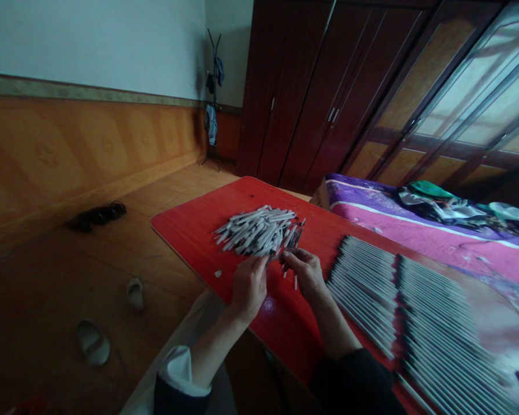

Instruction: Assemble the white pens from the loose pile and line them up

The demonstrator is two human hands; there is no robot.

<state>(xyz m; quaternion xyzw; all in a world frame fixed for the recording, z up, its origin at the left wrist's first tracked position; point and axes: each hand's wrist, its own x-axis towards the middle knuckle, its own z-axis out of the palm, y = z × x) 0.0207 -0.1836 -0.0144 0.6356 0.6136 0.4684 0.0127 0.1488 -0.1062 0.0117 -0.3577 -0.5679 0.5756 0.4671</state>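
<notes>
From where I sit, my left hand (248, 290) and right hand (306, 275) are just apart at the edge of a pile of white sticks (255, 231) on a red table (194, 230). The right seems to pinch a small dark-tipped bunch (294, 237), though the dim light makes that hard to confirm. A loose grip could drop sticks, and a careless sweep of my forearm could disturb the neat rows (363, 287) nearby.

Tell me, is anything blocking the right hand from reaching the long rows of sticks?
Nothing visible blocks it. The right hand sits beside the rows, with only a strip of red table between them.
</notes>
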